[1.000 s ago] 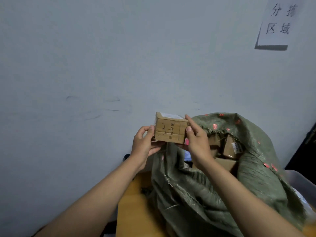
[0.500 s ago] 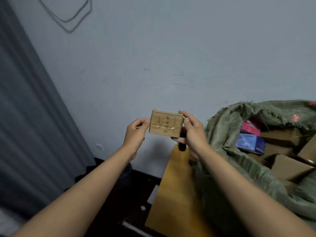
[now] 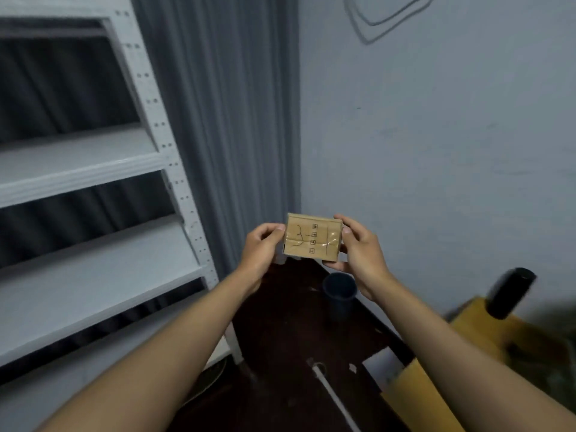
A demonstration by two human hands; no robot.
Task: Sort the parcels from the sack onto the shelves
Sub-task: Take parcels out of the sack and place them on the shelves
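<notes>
While the small cardboard parcel is held up in front of the chest, its marked, taped face turned toward the camera and its long axis running roughly side to side, the grip on it is double: the left hand pinches its left end and the right hand wraps its right end, fingers curled round behind, so both are clamped on the box. The white metal shelves stand to the left of the parcel, well apart from it, so the left hand is the nearer one and the coming move looks like a carry leftward onto a board. Against half a second ago, the view has swung left: the green sack is out of sight, only the yellow table corner remains at right, and the shelves and grey curtain have come into view.
</notes>
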